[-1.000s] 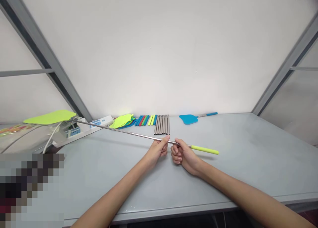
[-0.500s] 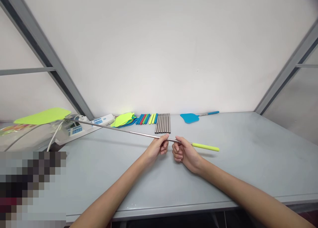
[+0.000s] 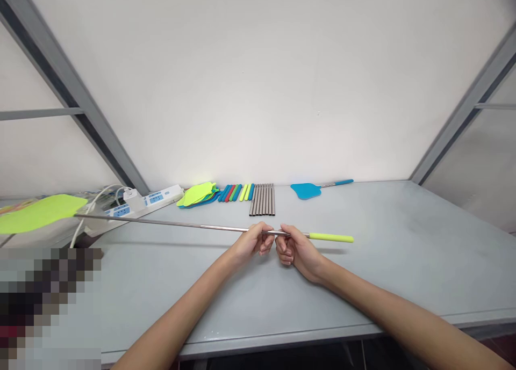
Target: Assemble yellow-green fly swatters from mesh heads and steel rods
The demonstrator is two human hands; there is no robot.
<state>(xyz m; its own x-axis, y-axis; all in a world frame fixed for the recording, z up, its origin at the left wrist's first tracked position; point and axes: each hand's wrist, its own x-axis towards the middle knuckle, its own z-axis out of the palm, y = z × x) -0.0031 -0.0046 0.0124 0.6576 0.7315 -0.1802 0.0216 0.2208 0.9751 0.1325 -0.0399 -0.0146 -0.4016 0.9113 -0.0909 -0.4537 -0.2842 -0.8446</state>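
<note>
A telescopic fly swatter (image 3: 193, 226) with a yellow-green head, a long extended metal rod and a yellow-green handle lies nearly level across my view. My left hand (image 3: 256, 239) pinches the rod left of centre. Close beside it, my right hand (image 3: 296, 246) grips the thicker rod section just short of the handle. Both hands are closed, with a small gap between them, above the table. The swatter's head reaches far left, over the cables.
Along the back of the grey table (image 3: 387, 241) lie stacked swatter heads (image 3: 197, 194), several coloured handles (image 3: 236, 193), several metal tubes (image 3: 262, 200) and a blue fly swatter (image 3: 306, 190). A white power strip (image 3: 161, 197) with cables sits at the left, near a pixelated patch.
The swatter's head has come down and further left, so the rod lies closer to level. Both hands keep their hold on the rod.
</note>
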